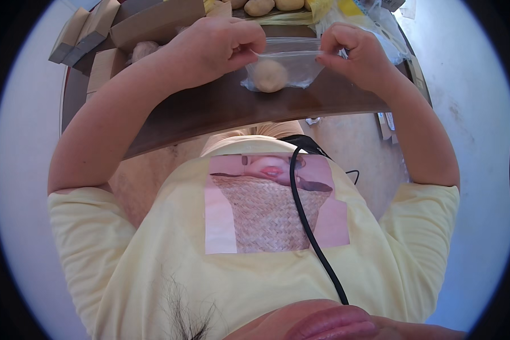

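— We start with the dark brown surface (209,107): the clear plastic bag (300,62) rests on it near the far edge, cardboard boxes (124,28) to the left. How does it handle?

— Thin and limp, we judge, probably slick; it only keeps shape where we hold it. Our left hand (209,48) and right hand (357,54) each pinch the top edge, fingers pressed together on the film.

— And the potato (270,75) inside?

— Firm, round, fairly light; its weight sags the bag, so we judge the rim is where to grip.
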`<action>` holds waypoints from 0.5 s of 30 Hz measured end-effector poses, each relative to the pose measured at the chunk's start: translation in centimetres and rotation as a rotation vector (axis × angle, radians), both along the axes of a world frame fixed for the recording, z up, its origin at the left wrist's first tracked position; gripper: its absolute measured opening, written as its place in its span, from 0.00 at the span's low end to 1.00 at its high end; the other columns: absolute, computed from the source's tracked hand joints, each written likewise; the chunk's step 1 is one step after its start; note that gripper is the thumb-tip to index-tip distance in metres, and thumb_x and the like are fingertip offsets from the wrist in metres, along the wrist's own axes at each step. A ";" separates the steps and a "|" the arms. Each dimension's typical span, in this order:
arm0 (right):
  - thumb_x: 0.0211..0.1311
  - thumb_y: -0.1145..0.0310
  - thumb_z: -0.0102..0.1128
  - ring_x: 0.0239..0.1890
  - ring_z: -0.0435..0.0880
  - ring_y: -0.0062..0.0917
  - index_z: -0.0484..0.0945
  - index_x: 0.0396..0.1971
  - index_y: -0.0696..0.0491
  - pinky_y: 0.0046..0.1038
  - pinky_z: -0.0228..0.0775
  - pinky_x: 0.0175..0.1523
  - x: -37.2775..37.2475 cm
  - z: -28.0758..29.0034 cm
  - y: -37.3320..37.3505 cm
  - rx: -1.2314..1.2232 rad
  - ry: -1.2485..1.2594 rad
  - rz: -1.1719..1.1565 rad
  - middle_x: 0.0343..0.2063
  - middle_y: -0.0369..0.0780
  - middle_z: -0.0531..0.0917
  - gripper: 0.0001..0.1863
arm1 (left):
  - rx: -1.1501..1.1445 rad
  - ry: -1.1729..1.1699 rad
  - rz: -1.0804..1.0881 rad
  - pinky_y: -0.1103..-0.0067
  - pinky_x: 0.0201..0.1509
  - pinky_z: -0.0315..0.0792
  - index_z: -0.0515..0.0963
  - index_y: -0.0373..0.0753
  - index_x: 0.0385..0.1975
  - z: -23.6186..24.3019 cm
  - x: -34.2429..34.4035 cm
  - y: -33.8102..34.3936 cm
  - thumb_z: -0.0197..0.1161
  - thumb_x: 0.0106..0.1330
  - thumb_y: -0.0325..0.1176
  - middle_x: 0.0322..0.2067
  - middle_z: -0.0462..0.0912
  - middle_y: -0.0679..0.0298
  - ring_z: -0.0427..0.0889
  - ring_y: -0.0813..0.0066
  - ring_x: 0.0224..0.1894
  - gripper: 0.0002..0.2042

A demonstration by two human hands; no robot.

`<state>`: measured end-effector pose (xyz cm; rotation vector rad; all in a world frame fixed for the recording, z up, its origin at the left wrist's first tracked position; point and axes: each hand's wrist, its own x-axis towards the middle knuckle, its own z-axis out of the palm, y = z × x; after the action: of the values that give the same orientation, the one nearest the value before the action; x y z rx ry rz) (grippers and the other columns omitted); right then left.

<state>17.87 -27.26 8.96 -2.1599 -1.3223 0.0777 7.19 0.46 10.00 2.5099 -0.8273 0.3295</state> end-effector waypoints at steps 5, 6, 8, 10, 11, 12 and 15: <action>0.55 0.80 0.62 0.31 0.74 0.16 0.78 0.40 0.54 0.20 0.67 0.38 -0.5 0.0 1.0 0.110 -0.028 -0.064 0.27 0.33 0.73 0.12 | -0.030 -0.100 0.043 0.79 0.33 0.73 0.74 0.38 0.35 -0.9 0.5 -0.2 0.67 0.58 0.22 0.27 0.76 0.65 0.78 0.74 0.29 0.09; 0.56 0.81 0.61 0.31 0.74 0.16 0.78 0.40 0.55 0.19 0.67 0.37 -0.6 0.2 1.3 0.090 -0.011 -0.067 0.27 0.33 0.74 0.12 | -0.054 -0.127 0.025 0.79 0.33 0.73 0.75 0.38 0.36 -1.0 0.8 -0.1 0.67 0.58 0.22 0.27 0.77 0.65 0.78 0.75 0.28 0.10; 0.56 0.82 0.58 0.31 0.74 0.15 0.78 0.42 0.55 0.19 0.67 0.37 -0.7 0.6 1.6 0.048 0.024 -0.079 0.27 0.32 0.74 0.13 | -0.110 -0.089 0.042 0.81 0.33 0.73 0.75 0.38 0.40 -1.1 0.9 -0.2 0.67 0.58 0.22 0.28 0.77 0.67 0.77 0.77 0.28 0.11; 0.56 0.81 0.55 0.31 0.74 0.14 0.78 0.44 0.54 0.18 0.67 0.37 0.2 -0.2 1.8 0.007 -0.040 -0.017 0.27 0.32 0.75 0.15 | -0.172 0.040 0.120 0.82 0.34 0.73 0.76 0.38 0.43 -1.0 0.5 -0.6 0.66 0.59 0.22 0.29 0.78 0.69 0.76 0.81 0.28 0.13; 0.56 0.81 0.54 0.31 0.74 0.13 0.78 0.45 0.54 0.17 0.67 0.37 0.4 -0.4 2.0 -0.013 -0.072 0.015 0.26 0.31 0.75 0.16 | -0.200 0.162 0.154 0.83 0.34 0.73 0.76 0.38 0.44 -0.9 0.6 -0.6 0.66 0.60 0.22 0.29 0.78 0.69 0.76 0.83 0.29 0.13; 0.56 0.81 0.54 0.31 0.74 0.13 0.78 0.45 0.54 0.17 0.67 0.37 0.2 -0.1 2.1 -0.070 0.043 -0.064 0.27 0.31 0.76 0.16 | -0.228 0.284 0.187 0.84 0.34 0.73 0.76 0.37 0.45 -0.6 0.7 -0.7 0.65 0.60 0.22 0.29 0.78 0.70 0.75 0.84 0.29 0.13; 0.56 0.78 0.56 0.32 0.75 0.13 0.78 0.48 0.53 0.18 0.67 0.37 -0.5 1.2 3.3 -0.152 0.368 -0.191 0.28 0.31 0.78 0.17 | -0.333 0.481 0.189 0.86 0.34 0.72 0.76 0.36 0.46 -0.3 1.0 -0.4 0.64 0.61 0.23 0.29 0.77 0.71 0.75 0.87 0.30 0.13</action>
<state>17.41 -23.93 10.21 -2.2505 -0.9229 0.4878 8.16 0.01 9.66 2.2156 -0.3159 -0.0765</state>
